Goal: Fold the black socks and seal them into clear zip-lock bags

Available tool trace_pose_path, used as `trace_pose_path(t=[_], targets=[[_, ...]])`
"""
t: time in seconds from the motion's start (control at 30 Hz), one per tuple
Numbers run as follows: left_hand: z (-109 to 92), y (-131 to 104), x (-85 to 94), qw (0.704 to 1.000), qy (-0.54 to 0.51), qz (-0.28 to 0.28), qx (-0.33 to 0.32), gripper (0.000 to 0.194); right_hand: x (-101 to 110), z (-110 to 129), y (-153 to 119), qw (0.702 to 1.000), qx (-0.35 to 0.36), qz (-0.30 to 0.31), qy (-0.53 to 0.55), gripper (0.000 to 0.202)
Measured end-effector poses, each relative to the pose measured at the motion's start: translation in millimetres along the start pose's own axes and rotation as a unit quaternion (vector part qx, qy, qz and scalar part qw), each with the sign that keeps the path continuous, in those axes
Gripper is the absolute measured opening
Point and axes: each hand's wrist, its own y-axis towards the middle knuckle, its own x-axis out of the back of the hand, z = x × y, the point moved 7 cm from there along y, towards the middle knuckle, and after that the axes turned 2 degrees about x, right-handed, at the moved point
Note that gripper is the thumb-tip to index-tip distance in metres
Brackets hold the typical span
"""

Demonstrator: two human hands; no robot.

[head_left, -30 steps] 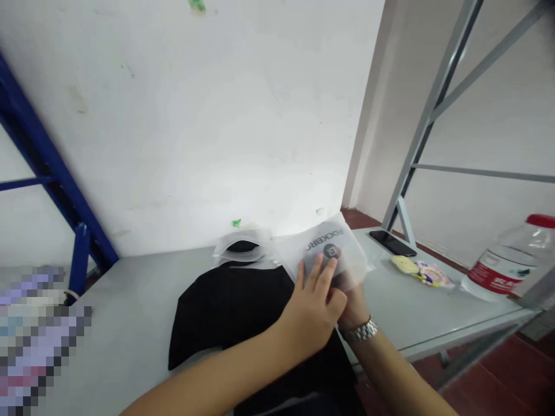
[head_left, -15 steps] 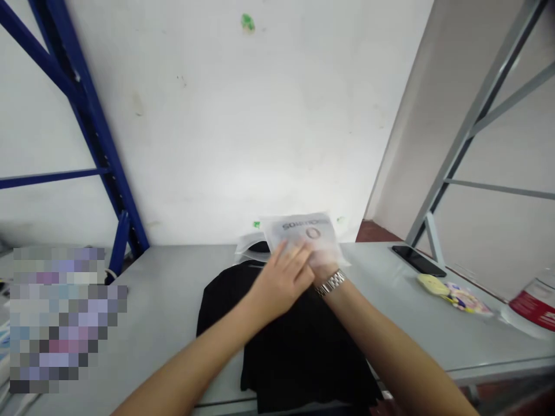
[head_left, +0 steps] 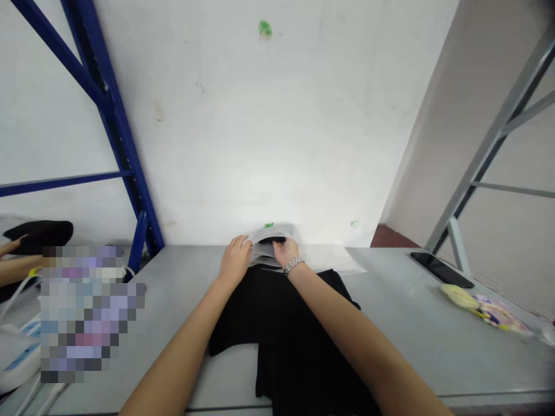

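Note:
A frosted plastic bag point(head_left: 260, 236) lies at the back of the table against the wall, its mouth gaping toward me with black cloth point(head_left: 272, 239) inside. My left hand point(head_left: 236, 255) is closed on the left edge of that bag. With a metal-band watch at its wrist, my right hand point(head_left: 286, 252) grips at the right side of the mouth, its thumb by the black cloth; its other fingers are partly hidden. A black short-sleeved garment point(head_left: 295, 329) is spread below my forearms. To the right, another frosted bag point(head_left: 336, 258) lies flat.
A black phone point(head_left: 441, 270), a yellow item point(head_left: 459, 297) and a colourful packet point(head_left: 498, 314) sit on the right of the table. At left are a blurred patch, white cables point(head_left: 54, 398), a blue rack post point(head_left: 117, 133), and another person's arm with black cloth point(head_left: 43, 236).
The printed frosted bag my hands held up now lies flat at right. Both hands have moved left and down to the gaping bag. The view has turned left, showing another person's arm.

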Motion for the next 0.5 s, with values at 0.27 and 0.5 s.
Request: trace_pose_path(t=[0.27,0.5], targets=[[-22,-53,26.4,0.998,0.030,0.039,0.036,0.040,30,1,-140,0.974,-0.165,0.148,-0.050,0.019],[-78,-150,26.1,0.952,0.011,0.306,-0.018,0.049,102,36,-241,0.753,0.020,0.340,-0.563,0.041]])
